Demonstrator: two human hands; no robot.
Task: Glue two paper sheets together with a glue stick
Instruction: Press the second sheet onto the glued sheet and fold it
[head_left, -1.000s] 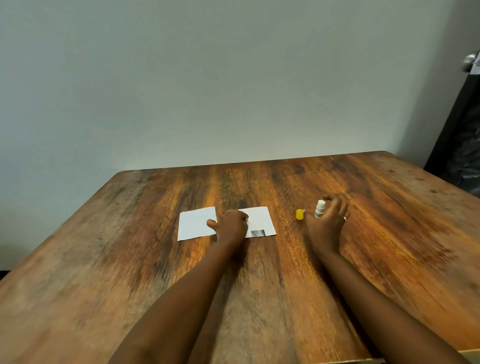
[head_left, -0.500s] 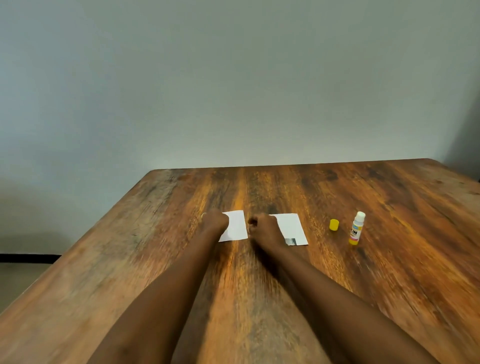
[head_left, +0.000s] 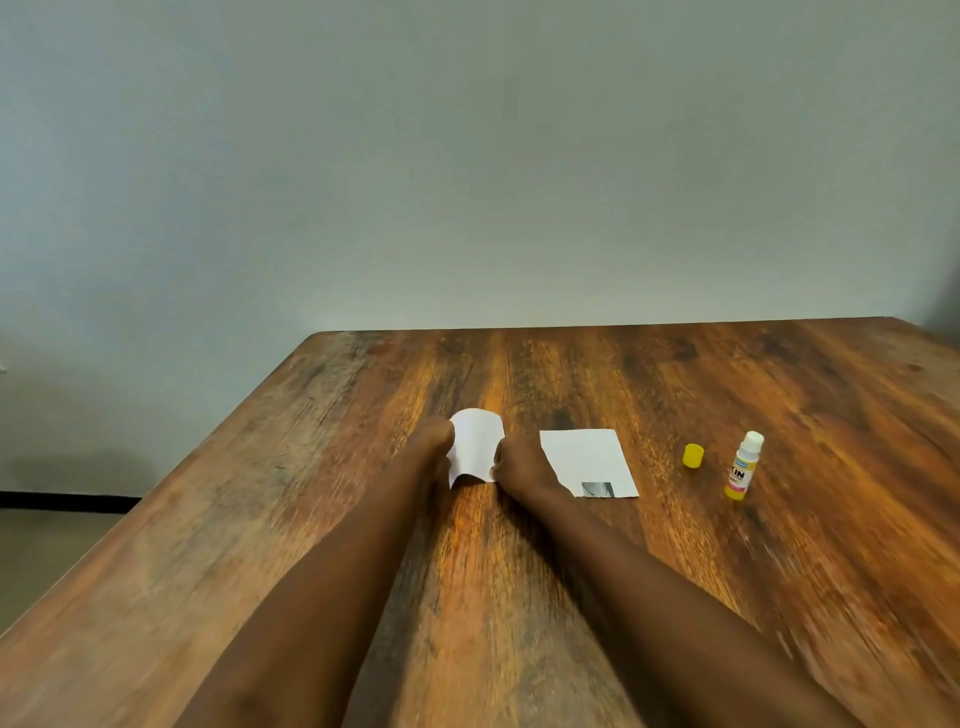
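Note:
A small white paper sheet (head_left: 475, 444) is raised off the wooden table (head_left: 779, 395) and curls between both hands. My left hand (head_left: 428, 447) pinches its left edge and my right hand (head_left: 519, 465) pinches its right edge. A second white sheet (head_left: 584, 457) with a small grey print at its near edge lies flat just right of my right hand. Further right, the uncapped glue stick (head_left: 744, 465) stands upright, and its yellow cap (head_left: 693, 455) sits on the table to its left.
The table's left edge (head_left: 208, 457) runs diagonally, with floor beyond it. A plain grey wall (head_left: 467, 182) rises behind the far edge.
My right hand left the glue stick standing and came over to the papers. Both hands took the left sheet by its edges and lifted it clear of the other sheet.

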